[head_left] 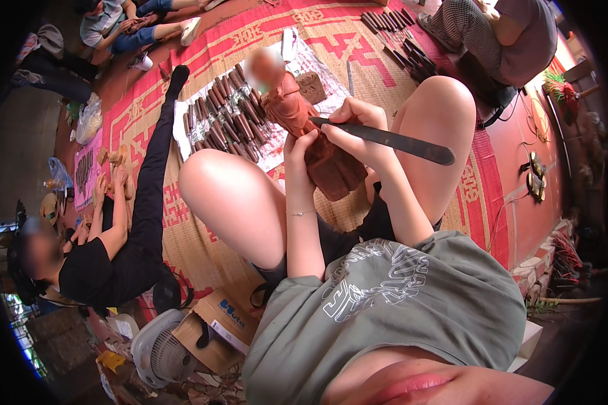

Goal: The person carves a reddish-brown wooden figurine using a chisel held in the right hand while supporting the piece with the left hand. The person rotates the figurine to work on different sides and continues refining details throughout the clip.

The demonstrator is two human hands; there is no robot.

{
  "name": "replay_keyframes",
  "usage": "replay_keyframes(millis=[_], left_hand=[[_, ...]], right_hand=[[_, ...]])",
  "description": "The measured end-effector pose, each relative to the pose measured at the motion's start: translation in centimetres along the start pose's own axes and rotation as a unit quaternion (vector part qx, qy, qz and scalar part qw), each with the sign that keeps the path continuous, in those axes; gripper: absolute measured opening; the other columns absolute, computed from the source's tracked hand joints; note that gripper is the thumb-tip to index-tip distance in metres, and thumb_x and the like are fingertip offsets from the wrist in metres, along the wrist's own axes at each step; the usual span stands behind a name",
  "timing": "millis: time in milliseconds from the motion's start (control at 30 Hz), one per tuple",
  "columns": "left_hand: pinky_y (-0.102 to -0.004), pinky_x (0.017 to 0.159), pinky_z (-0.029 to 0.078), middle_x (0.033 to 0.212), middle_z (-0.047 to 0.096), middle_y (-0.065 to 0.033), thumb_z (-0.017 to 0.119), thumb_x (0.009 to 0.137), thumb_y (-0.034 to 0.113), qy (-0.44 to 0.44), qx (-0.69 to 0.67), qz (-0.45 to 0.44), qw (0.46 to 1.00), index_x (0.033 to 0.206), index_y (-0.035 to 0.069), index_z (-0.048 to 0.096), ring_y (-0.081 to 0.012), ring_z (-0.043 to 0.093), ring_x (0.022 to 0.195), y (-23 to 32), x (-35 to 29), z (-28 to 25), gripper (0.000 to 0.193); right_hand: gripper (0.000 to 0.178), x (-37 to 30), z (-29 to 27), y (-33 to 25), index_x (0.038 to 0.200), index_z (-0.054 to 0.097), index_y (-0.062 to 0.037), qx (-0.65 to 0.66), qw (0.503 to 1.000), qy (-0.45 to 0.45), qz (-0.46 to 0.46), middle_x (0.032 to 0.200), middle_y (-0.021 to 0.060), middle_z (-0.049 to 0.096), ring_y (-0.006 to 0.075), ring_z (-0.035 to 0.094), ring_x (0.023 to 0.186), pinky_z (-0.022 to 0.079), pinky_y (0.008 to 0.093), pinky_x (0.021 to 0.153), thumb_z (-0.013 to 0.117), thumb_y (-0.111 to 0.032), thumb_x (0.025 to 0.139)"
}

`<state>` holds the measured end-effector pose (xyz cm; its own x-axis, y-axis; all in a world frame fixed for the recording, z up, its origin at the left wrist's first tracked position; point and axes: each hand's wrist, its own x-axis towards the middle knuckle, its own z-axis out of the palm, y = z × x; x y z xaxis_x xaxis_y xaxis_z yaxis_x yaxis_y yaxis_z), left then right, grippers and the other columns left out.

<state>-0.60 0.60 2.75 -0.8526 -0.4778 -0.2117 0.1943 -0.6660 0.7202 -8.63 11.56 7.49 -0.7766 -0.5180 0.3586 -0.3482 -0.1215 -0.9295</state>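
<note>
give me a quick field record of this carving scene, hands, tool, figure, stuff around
left hand: grips the wooden figure from the side
right hand: holds a long dark chisel, tip at the figure
figure: reddish-brown, upright between the knees
mat: woven, red pattern
behind figure: rows of chisels on a white sheet
person's left: a person in black sitting with a small carving
lower left: fan and cardboard box
</note>
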Motion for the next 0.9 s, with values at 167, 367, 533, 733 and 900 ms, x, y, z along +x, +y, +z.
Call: replay_keyframes(millis=[167, 367, 533, 733, 900], left_hand=[[-0.0277, 0.080, 0.050, 0.098, 0.064, -0.0050, 0.058, 0.086, 0.017, 0.011, 0.021, 0.003, 1.000, 0.104, 0.003, 0.060, -0.0134, 0.062, 0.089, 0.3, -0.1, 0.3, 0.023], [-0.0278, 0.081, 0.050, 0.099, 0.064, -0.0063, 0.057, 0.085, 0.016, 0.020, 0.021, 0.001, 1.000, 0.103, 0.002, 0.060, -0.0145, 0.062, 0.090, -0.1, 0.2, -0.3, 0.023], [-0.0288, 0.081, 0.051, 0.101, 0.063, -0.0061, 0.056, 0.084, 0.014, 0.008, 0.007, 0.048, 0.999, 0.110, 0.004, 0.056, -0.0152, 0.062, 0.090, 0.2, 0.1, -0.3, 0.028], [-0.0297, 0.083, 0.051, 0.102, 0.063, -0.0060, 0.054, 0.085, 0.012, 0.018, 0.029, 0.050, 0.998, 0.115, 0.005, 0.053, -0.0162, 0.063, 0.092, 0.5, 0.0, -0.1, 0.030], [-0.0299, 0.081, 0.052, 0.102, 0.063, -0.0064, 0.055, 0.085, 0.012, 0.012, 0.020, 0.035, 0.999, 0.113, 0.004, 0.054, -0.0160, 0.063, 0.092, 0.1, 0.1, -0.4, 0.029]], right_hand=[[0.017, 0.0, 0.6, -0.7, 0.069, 0.054, 0.0020, -0.067, 0.997, 0.026, -0.009, 0.066, 0.0054, 0.061, 0.0066, 0.055, 0.063, 0.044, 0.0226, 0.058, 0.070, -0.002, 0.074], [0.015, 0.1, 0.8, -1.2, 0.066, 0.057, 0.0009, -0.131, 0.989, 0.019, -0.065, 0.062, 0.0074, 0.061, 0.0121, 0.059, 0.057, 0.046, 0.0256, 0.055, 0.070, -0.006, 0.071], [0.014, -0.3, 0.3, -1.0, 0.064, 0.058, 0.0001, -0.139, 0.990, -0.018, -0.025, 0.059, 0.0073, 0.060, 0.0137, 0.059, 0.056, 0.046, 0.0266, 0.054, 0.068, -0.008, 0.068], [0.015, 0.4, 0.9, -0.6, 0.065, 0.055, 0.0016, -0.091, 0.992, 0.017, -0.086, 0.063, 0.0073, 0.061, 0.0128, 0.059, 0.059, 0.046, 0.0269, 0.056, 0.068, -0.003, 0.070], [0.017, 0.4, 1.0, -0.5, 0.064, 0.052, 0.0015, -0.097, 0.991, -0.005, -0.089, 0.061, 0.0096, 0.057, 0.0175, 0.057, 0.055, 0.044, 0.0288, 0.053, 0.067, -0.005, 0.069]])
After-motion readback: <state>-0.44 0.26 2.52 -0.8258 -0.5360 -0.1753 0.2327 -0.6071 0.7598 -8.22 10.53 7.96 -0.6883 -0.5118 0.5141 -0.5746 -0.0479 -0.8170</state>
